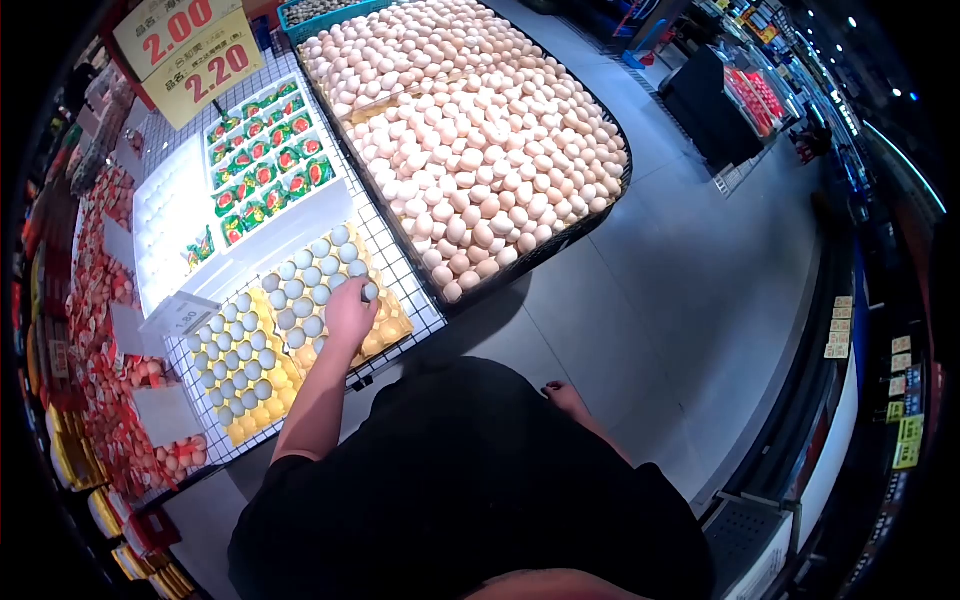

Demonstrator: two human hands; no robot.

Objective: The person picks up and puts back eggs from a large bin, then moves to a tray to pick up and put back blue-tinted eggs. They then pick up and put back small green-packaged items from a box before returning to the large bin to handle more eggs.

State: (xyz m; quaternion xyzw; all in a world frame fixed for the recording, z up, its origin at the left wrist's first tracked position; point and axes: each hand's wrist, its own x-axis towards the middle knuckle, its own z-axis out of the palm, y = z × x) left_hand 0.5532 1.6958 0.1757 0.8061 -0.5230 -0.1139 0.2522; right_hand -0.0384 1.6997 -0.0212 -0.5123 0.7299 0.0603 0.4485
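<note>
My left hand [352,312] reaches down over an egg tray [398,326] holding pale blue-grey eggs [311,277]. Its fingers are closed around one blue-grey egg [370,291] at the tray's right side; the fingertips are partly hidden. Bare cups show along the tray's near and right edge. To its left, a yellow tray [268,412] carries similar eggs in several rows. My right hand [567,398] hangs beside my body above the floor, partly hidden, with its fingers loosely apart and nothing visible in them.
A big black-rimmed bin [520,262] heaped with brown eggs stands right of the white grid stand [425,312]. Behind the trays are a white box [292,222] of green-and-red packets and yellow price signs [210,75]. Red-wrapped goods [105,290] lie left; shelving [840,400] runs right.
</note>
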